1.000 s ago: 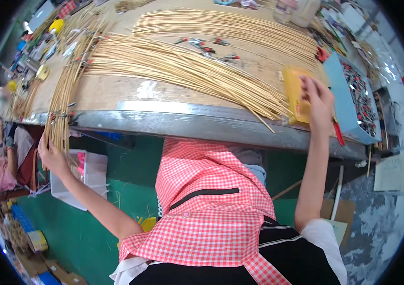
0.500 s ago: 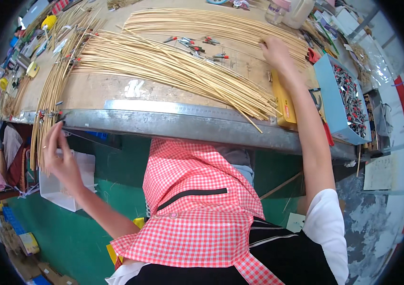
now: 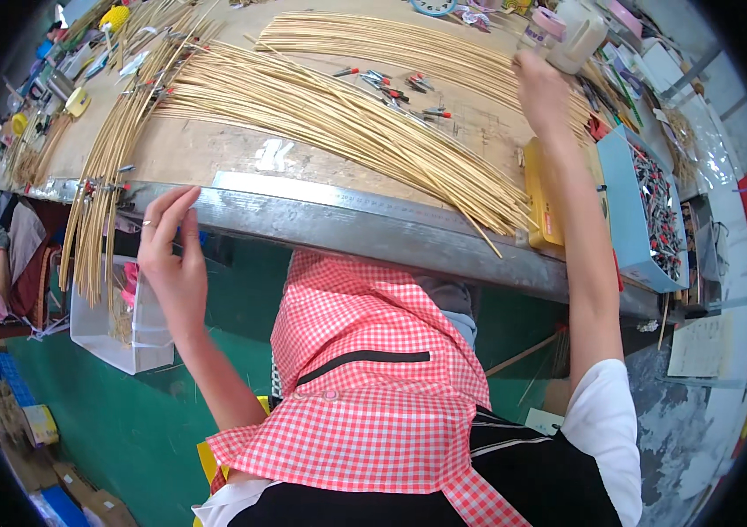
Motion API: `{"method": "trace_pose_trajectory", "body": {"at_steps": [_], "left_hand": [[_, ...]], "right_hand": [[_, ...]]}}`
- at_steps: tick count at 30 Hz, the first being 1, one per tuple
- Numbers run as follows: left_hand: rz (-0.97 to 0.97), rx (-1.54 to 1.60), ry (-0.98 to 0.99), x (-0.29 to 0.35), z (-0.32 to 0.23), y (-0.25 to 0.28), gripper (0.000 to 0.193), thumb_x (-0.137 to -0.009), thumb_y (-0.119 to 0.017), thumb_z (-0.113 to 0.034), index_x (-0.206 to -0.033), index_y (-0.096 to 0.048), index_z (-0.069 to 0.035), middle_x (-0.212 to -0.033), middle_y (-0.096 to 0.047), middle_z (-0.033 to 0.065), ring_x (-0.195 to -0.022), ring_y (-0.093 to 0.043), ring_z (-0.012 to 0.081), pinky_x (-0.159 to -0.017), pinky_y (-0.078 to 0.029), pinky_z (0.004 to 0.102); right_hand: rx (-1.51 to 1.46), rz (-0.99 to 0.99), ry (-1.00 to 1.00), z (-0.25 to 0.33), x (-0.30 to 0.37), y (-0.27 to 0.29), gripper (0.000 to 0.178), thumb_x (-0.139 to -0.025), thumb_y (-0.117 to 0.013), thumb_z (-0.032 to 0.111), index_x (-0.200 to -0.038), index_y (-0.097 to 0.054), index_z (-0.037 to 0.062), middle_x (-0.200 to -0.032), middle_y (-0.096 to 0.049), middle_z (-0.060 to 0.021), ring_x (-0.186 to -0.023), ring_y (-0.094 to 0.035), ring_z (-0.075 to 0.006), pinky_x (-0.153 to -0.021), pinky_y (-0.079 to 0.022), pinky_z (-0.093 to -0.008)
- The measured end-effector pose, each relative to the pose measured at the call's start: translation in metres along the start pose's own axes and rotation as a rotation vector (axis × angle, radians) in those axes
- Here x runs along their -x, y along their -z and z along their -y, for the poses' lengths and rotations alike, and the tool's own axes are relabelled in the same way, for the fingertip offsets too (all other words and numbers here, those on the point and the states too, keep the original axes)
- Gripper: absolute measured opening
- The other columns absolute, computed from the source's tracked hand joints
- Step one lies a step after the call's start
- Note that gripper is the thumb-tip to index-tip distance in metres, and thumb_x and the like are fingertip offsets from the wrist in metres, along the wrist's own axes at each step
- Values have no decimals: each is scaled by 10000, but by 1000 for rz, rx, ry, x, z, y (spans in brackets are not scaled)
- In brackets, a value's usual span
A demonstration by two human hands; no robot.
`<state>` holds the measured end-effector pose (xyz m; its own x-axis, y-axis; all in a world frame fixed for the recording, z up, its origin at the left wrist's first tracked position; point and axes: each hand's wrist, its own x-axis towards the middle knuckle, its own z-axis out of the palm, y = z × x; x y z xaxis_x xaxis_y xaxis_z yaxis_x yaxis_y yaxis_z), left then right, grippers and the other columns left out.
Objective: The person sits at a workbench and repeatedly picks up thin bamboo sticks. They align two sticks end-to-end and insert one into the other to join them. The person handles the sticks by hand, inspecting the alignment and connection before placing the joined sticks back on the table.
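Your right hand (image 3: 545, 95) is at far right, fingers curled in by the right end of the far rod pile (image 3: 391, 46) — fingertips hidden, so I can't tell if a rod is pinched. Left hand (image 3: 173, 263) has fingers loosely spread, thumb apart, nothing visible in it, at the table's near edge just right of the clipped bundle (image 3: 106, 202). Main risk on the right: the pink-lidded jar (image 3: 548, 25) and white bottle (image 3: 579, 44) stand just beyond that hand, so an overreach could knock either. Your forearm also crosses the yellow box (image 3: 542, 200); a low pull back could drag it. Near rod pile (image 3: 347, 132) lies center, strands crossing, right-hand tips out over the steel edge (image 3: 347, 220) — a sleeve or apron catching one could fan the lot. Loose clips (image 3: 382, 81) sit between the two piles; a rod swept sideways would likely scatter them. On the left, the bundle overhangs the edge above the white bin (image 3: 150, 356); bump it with your knuckles and it could tip or skew. Blue clip box (image 3: 637, 237) reaches the near right edge, so an elbow nudge might spill it.
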<state>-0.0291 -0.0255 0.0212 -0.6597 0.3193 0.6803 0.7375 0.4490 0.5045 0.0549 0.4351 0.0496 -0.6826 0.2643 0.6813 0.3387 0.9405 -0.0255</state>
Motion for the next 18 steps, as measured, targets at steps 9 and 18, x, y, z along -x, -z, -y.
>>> {"method": "trace_pose_trajectory", "body": {"at_steps": [9, 18], "left_hand": [[236, 918, 314, 29, -39, -61, 296, -890, -549, -10, -1175, -570, 65, -1108, -629, 163, -1018, -615, 233, -885, -462, 304], [91, 1308, 660, 32, -24, -62, 278, -911, -587, -105, -1104, -581, 95, -980, -664, 201, -881, -683, 259, -738, -572, 290]], "right_hand": [[-578, 128, -191, 116, 113, 114, 126, -790, -584, -33, -894, -655, -25, -799, -610, -151, -729, -609, -261, -653, -456, -324], [-859, 266, -185, 181, 185, 110, 182, -782, -608, -66, -955, -649, -29, -850, -610, -151, -727, -618, -253, -641, -473, -297]]}}
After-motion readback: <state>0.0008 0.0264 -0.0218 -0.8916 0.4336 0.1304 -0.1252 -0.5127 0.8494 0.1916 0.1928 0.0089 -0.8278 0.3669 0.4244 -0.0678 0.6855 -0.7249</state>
